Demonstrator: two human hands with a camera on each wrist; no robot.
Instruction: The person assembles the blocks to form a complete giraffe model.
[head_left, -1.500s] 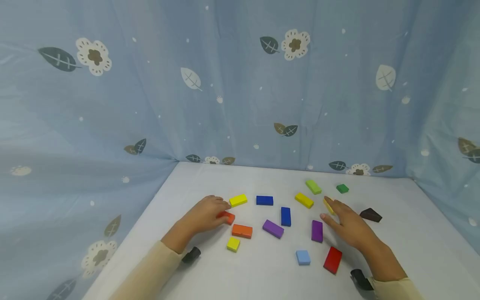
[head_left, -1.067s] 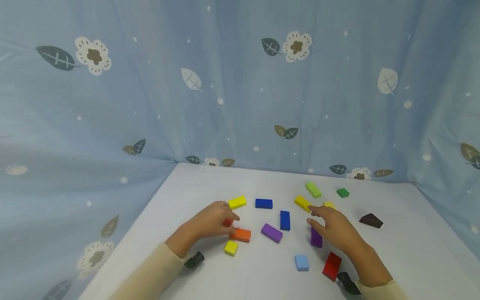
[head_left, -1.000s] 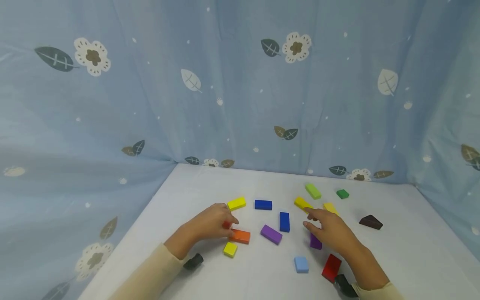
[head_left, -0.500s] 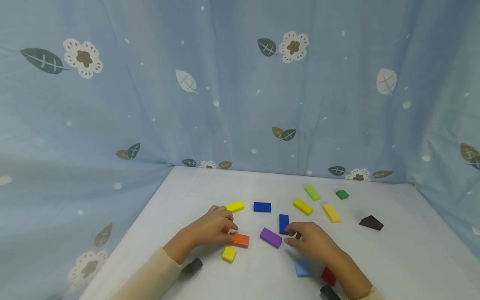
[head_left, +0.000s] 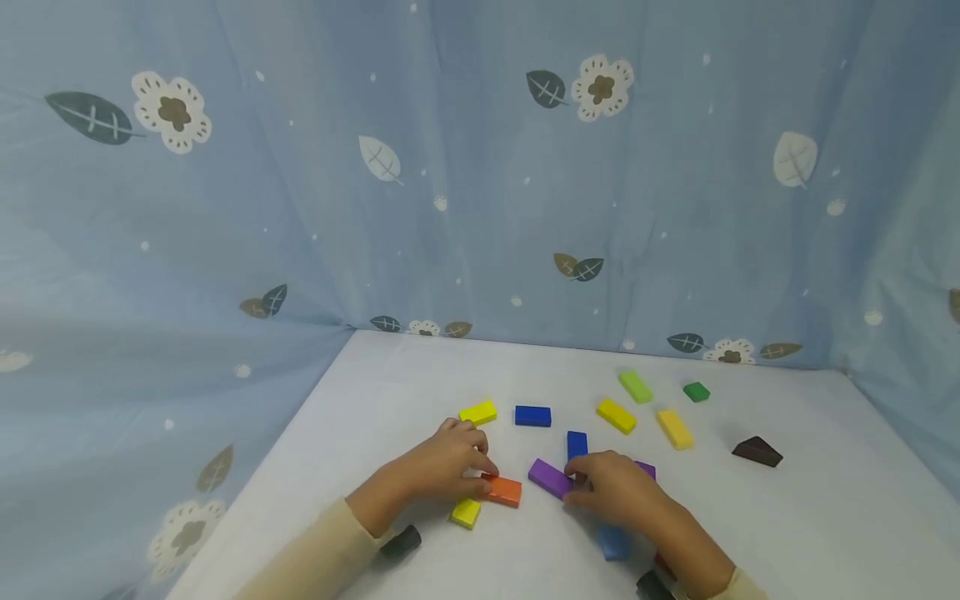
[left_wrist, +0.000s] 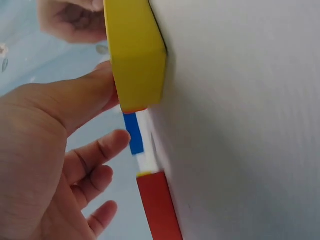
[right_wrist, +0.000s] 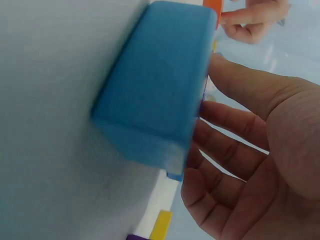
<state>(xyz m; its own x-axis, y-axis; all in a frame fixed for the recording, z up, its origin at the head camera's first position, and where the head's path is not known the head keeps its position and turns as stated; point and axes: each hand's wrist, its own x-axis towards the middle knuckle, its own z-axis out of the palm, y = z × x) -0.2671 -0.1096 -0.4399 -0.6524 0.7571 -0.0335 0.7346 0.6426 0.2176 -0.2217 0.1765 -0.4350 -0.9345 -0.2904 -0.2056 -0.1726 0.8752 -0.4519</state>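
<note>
In the head view my left hand (head_left: 442, 467) pinches the left end of an orange block (head_left: 505, 491) between thumb and index finger. The left wrist view has a yellow block (left_wrist: 137, 55) large in front of the thumb, and a red block (left_wrist: 160, 205) beyond the loosely curled other fingers. My right hand (head_left: 618, 492) has thumb and index finger around the right end of a purple block (head_left: 550, 478). Close to the right wrist camera, a light blue block (right_wrist: 150, 80) hides part of that grip. Both gripped blocks lie low over the white table.
Behind the hands lie blue blocks (head_left: 532, 416), yellow blocks (head_left: 617, 416), a lime green block (head_left: 636, 387) and a small green block (head_left: 697, 392). A dark brown triangular block (head_left: 757, 451) is at the right. A patterned blue curtain (head_left: 480, 167) encloses the white table (head_left: 397, 375).
My right hand has moved left and nearer, from beside the pale yellow block to the purple block. My left hand has gone from the red block to the orange one, which has shifted slightly right.
</note>
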